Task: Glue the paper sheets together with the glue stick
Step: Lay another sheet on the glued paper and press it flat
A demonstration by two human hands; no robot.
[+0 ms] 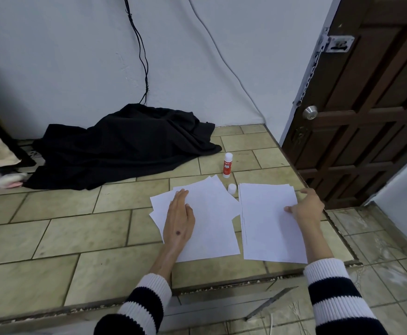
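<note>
Head cam, L to R: black cloth [125, 146] heaped at the tiled ledge's [52, 238] back edge by the wall. Left hand [179, 217] lies flat, fingers straight, on a fanned pile of paper sheets [207, 213]. Glue stick [227, 165] stands upright behind the pile, its white cap [231, 189] off, betw. the piles. Right hand [306, 206] pinches the neat stack [270, 221] near the ledge's right edge, thumb on top.

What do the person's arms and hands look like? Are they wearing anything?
Both arms wear a knitted sweater with wide black and white stripes, ending in white ribbed cuffs pushed up the forearms. The left hand is bare, with a small dark round mark on its back. The right hand is bare too. I see no gloves, rings or watch.
</note>
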